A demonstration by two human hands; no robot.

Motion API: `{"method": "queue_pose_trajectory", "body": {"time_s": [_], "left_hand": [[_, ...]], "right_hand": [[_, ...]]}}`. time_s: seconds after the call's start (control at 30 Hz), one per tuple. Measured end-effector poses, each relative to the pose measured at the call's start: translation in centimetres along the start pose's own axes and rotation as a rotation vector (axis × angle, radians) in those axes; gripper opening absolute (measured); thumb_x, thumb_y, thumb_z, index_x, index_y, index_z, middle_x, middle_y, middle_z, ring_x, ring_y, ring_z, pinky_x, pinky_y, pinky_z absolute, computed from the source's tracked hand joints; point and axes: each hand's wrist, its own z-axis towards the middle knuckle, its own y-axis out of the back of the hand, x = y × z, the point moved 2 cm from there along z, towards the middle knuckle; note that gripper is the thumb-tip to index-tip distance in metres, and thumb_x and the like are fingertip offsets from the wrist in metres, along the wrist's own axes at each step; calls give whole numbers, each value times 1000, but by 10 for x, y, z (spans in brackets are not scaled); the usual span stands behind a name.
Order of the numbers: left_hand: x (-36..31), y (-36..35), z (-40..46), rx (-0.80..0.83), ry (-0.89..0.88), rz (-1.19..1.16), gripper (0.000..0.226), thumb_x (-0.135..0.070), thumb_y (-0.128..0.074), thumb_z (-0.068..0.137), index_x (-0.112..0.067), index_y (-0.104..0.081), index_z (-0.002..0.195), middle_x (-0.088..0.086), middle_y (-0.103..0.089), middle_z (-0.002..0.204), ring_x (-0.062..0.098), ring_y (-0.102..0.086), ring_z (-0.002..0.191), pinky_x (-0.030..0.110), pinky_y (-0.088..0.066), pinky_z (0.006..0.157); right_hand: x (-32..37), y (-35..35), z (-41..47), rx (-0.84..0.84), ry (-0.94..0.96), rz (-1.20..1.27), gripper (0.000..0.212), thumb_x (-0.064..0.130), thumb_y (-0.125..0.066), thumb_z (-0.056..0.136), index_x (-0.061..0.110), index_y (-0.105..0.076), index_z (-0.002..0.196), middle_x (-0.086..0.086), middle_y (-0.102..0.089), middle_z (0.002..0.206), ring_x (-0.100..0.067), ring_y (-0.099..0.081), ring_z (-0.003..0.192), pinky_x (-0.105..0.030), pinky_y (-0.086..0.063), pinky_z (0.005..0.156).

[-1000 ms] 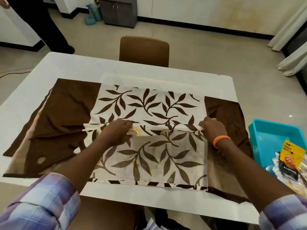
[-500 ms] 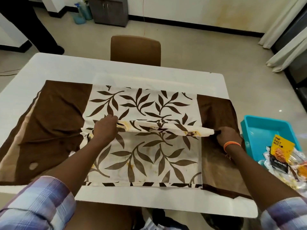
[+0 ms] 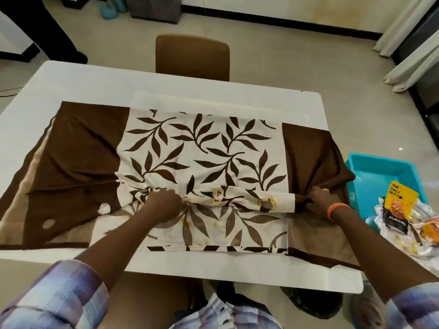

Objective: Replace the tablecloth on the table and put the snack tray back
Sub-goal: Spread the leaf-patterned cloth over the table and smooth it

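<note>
A brown and cream cloth with a leaf print (image 3: 202, 143) lies spread across the white table (image 3: 95, 79). A fold with ring eyelets runs across its middle. My left hand (image 3: 164, 203) grips the bunched fold near the centre. My right hand (image 3: 323, 200), with an orange wristband, pinches the fold's right end where the brown panel gathers. A teal snack tray (image 3: 380, 167) sits off the table's right side, with snack packets (image 3: 399, 205) at its near end.
A brown chair (image 3: 192, 55) stands at the table's far side. Someone's dark trouser leg (image 3: 47, 27) is at the far left. A grey cabinet (image 3: 154, 8) and blue bottles stand by the back wall. Curtains (image 3: 408, 51) hang at the right.
The fold has been dragged nearer to me and bunched up. My left hand slid right toward the centre. My right hand stayed at the fold's right end, now gathering the brown panel.
</note>
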Motion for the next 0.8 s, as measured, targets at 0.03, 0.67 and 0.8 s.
{"method": "queue_pose_trajectory", "body": {"time_s": [0.03, 0.67, 0.8], "left_hand": [[-7, -12, -5, -15, 5, 31, 43, -55, -37, 98, -25, -64, 115, 1, -60, 103, 22, -62, 93, 38, -52, 74], [-94, -73, -67, -411, -306, 22, 53, -32, -78, 77, -16, -61, 124, 13, -60, 129, 31, -61, 116, 46, -54, 90], [-89, -57, -54, -348, -136, -22, 50, -26, -75, 80, -16, -57, 125, 12, -58, 129, 30, -59, 113, 45, -51, 91]], "right_hand": [[-6, -10, -1, -7, -35, 104, 27, 24, -58, 90, 11, -67, 113, -16, -56, 120, -38, -56, 110, -41, -46, 95], [121, -84, -81, -375, 405, -194, 57, 40, -66, 80, 23, -49, 132, -13, -51, 135, -33, -50, 126, -52, -40, 107], [125, -85, -72, -300, 188, -192, 42, 25, -62, 86, 16, -58, 126, -18, -51, 136, -38, -47, 128, -55, -38, 107]]}}
